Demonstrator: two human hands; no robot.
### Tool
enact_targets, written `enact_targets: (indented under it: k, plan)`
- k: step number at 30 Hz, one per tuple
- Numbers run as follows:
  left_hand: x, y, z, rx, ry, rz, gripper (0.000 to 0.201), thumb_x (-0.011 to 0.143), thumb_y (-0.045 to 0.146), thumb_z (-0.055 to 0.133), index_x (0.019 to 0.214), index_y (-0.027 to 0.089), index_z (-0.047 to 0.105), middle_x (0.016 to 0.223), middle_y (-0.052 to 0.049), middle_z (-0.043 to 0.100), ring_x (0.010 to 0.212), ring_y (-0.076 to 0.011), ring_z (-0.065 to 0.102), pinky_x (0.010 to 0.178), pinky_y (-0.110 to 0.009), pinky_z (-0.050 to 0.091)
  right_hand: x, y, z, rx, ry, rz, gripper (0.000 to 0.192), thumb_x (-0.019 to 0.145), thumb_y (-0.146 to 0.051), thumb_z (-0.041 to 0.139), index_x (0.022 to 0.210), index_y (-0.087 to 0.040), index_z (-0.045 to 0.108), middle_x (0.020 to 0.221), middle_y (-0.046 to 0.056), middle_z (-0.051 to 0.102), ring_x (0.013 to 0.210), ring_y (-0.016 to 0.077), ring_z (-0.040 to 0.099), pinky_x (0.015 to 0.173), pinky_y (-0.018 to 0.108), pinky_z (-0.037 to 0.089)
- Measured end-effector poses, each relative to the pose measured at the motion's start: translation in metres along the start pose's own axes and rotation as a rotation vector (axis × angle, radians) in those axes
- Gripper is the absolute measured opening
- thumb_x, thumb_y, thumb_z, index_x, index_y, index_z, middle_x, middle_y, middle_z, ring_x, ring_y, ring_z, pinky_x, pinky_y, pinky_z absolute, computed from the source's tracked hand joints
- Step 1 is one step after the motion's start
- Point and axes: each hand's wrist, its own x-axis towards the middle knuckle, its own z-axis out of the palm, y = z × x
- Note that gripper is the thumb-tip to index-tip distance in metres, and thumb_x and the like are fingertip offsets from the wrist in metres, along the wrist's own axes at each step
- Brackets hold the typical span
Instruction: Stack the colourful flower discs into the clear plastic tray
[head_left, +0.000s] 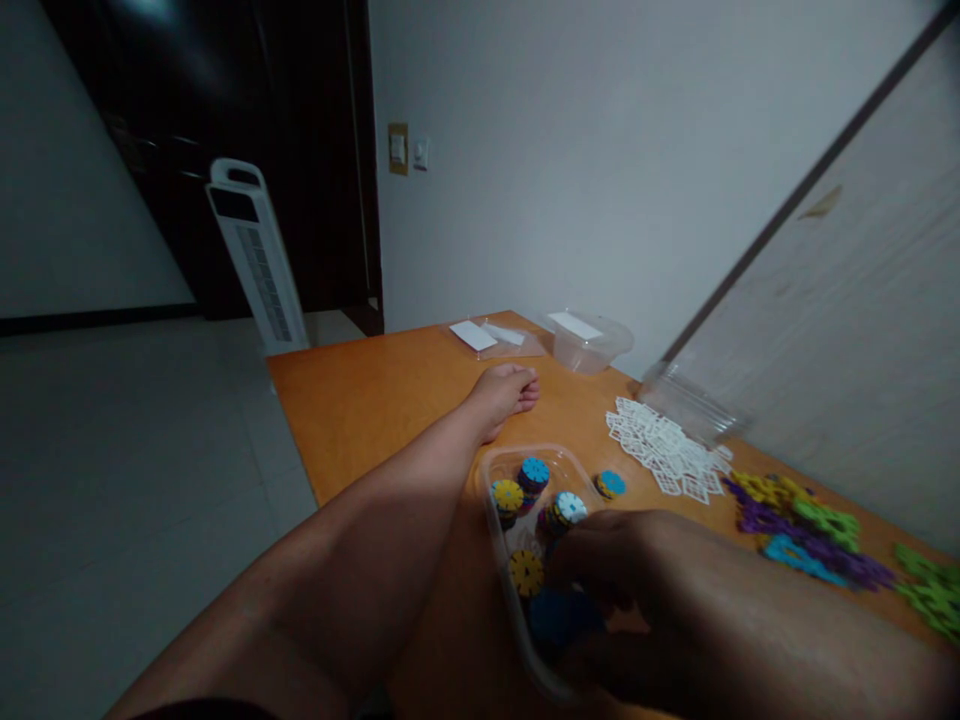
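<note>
My left hand (508, 392) rests on the wooden table with its fingers curled in, and nothing shows in it. Just in front of that wrist stands a clear plastic box (496, 548) with stacks of notched plastic discs. Inside are a blue-topped stack (534, 474), a yellow-topped stack (508, 495), a light-blue-topped stack (569, 507) and a yellow disc (526, 573). My right hand (611, 570) reaches into the box from the right, thumb and fingers closed around dark blue discs (553, 618). Shadow and the hand itself partly hide them.
A short disc stack (610, 485) stands beside the box. White lattice pieces (667, 450), coloured snowflake-like pieces (810, 530) and a clear lid (694, 400) lie to the right. At the back are a clear tub (589, 350) and a plastic bag (495, 338). A white tower fan (259, 260) stands beyond.
</note>
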Motion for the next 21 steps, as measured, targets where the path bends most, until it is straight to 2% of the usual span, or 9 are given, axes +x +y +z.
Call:
enact_targets:
  k: [3, 5, 7, 12, 16, 18, 21]
  plan:
    - [0.000, 0.000, 0.000, 0.001, -0.001, -0.002, 0.012, 0.086, 0.022, 0.064, 0.078, 0.016, 0.058, 0.072, -0.002, 0.060, 0.064, -0.0089, 0.057, 0.074, -0.026, 0.050, -0.001, 0.001, -0.004, -0.035, 0.016, 0.002, 0.015, 0.080, -0.016, 0.068, 0.087, -0.028, 0.073, 0.081, -0.005, 0.074, 0.071, 0.0141, 0.066, 0.061, 0.023, 0.044]
    - [0.001, 0.000, 0.000, 0.000, -0.007, 0.002, 0.012, 0.087, 0.023, 0.064, 0.079, 0.015, 0.058, 0.073, -0.002, 0.060, 0.064, -0.0088, 0.057, 0.074, -0.026, 0.050, -0.002, 0.004, -0.007, -0.090, 0.068, 0.015, 0.007, 0.083, -0.021, 0.066, 0.085, -0.026, 0.071, 0.077, -0.004, 0.071, 0.065, 0.0131, 0.061, 0.057, 0.023, 0.041]
    - [0.001, -0.001, -0.001, 0.002, -0.012, 0.005, 0.012, 0.087, 0.023, 0.064, 0.080, 0.015, 0.057, 0.074, -0.002, 0.060, 0.064, -0.0087, 0.057, 0.073, -0.025, 0.050, -0.002, 0.013, -0.012, -0.124, 0.129, 0.034, 0.009, 0.088, -0.027, 0.062, 0.083, -0.024, 0.069, 0.073, -0.003, 0.066, 0.062, 0.0128, 0.056, 0.054, 0.023, 0.038]
    - [0.002, -0.002, -0.002, 0.001, -0.028, 0.011, 0.013, 0.087, 0.024, 0.064, 0.080, 0.015, 0.057, 0.074, -0.002, 0.060, 0.064, -0.0079, 0.057, 0.073, -0.024, 0.050, -0.002, 0.057, -0.030, -0.078, 0.246, 0.029, 0.023, 0.096, -0.040, 0.054, 0.086, -0.022, 0.064, 0.075, -0.001, 0.061, 0.069, 0.0145, 0.053, 0.059, 0.024, 0.041]
    - [0.002, -0.002, -0.003, 0.003, -0.019, 0.008, 0.014, 0.087, 0.025, 0.065, 0.080, 0.015, 0.058, 0.074, -0.002, 0.061, 0.065, -0.0078, 0.057, 0.074, -0.024, 0.051, -0.003, 0.085, -0.042, -0.117, 0.338, 0.101, 0.030, 0.097, -0.043, 0.052, 0.082, -0.019, 0.063, 0.071, 0.001, 0.059, 0.067, 0.0152, 0.052, 0.060, 0.026, 0.043]
    - [0.002, -0.002, -0.003, 0.004, -0.014, 0.008, 0.014, 0.087, 0.026, 0.065, 0.080, 0.015, 0.058, 0.074, -0.002, 0.061, 0.064, -0.0077, 0.058, 0.073, -0.024, 0.051, -0.005, 0.084, -0.041, -0.110, 0.330, 0.101, 0.030, 0.098, -0.042, 0.050, 0.082, -0.020, 0.063, 0.072, 0.000, 0.058, 0.067, 0.0152, 0.052, 0.060, 0.026, 0.043]
    - [0.002, -0.002, -0.003, 0.001, -0.021, 0.010, 0.014, 0.086, 0.025, 0.066, 0.080, 0.015, 0.058, 0.074, -0.002, 0.061, 0.063, -0.0075, 0.057, 0.072, -0.023, 0.051, -0.010, 0.065, -0.032, -0.036, 0.244, 0.029, 0.028, 0.101, -0.038, 0.045, 0.087, -0.021, 0.062, 0.078, 0.000, 0.059, 0.072, 0.0152, 0.054, 0.062, 0.025, 0.045]
